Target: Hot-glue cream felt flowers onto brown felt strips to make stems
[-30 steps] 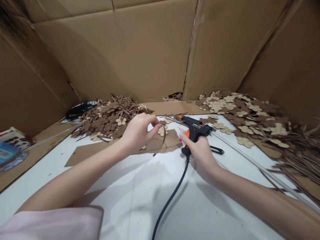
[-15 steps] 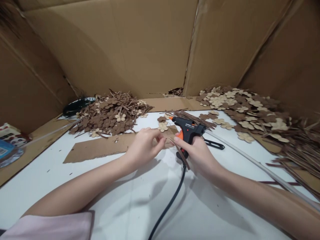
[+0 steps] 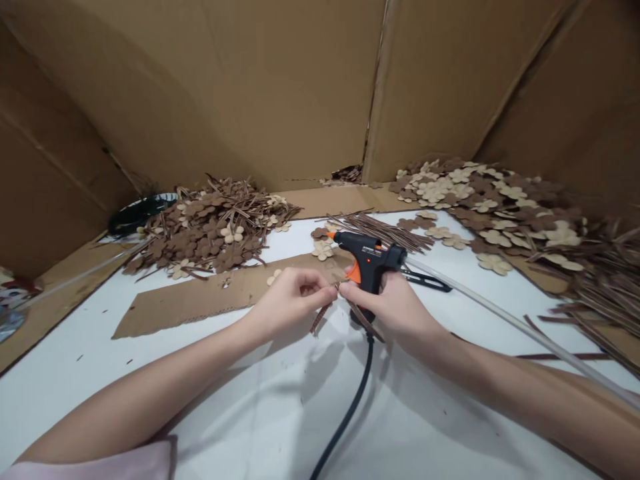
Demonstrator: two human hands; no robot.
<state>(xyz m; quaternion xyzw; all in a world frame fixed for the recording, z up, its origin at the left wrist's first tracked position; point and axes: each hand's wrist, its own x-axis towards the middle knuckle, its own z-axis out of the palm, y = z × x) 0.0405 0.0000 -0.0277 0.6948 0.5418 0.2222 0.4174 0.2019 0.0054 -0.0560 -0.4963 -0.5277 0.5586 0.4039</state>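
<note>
My left hand [image 3: 295, 299] pinches a thin brown strip [image 3: 319, 321] between thumb and forefinger, one end hanging below the fingertips. Against the black and orange glue gun [image 3: 367, 260] rests my right hand [image 3: 400, 303], wrapped round its handle with the nozzle pointing left. The right thumb and forefinger also pinch the strip, whose other end slants down past the handle. Both sets of fingertips almost meet, hiding the middle of the strip. Just beyond them lie a cream felt flower [image 3: 323, 250] and a torn cardboard piece [image 3: 175, 308].
A heap of brown and cream flowers and strips [image 3: 215, 230] lies at the back left. More flowers [image 3: 480, 193] are piled at the back right, strips [image 3: 390, 229] between them. A clear glue stick [image 3: 500, 313] extends from the gun; a black cord [image 3: 350, 413] runs forward. Cardboard walls [image 3: 225, 87] surround the table.
The strip is now bent, with ends hanging down on both sides of my fingertips. My hands have drawn closer together. A cream flower beside my left hand has come into sight.
</note>
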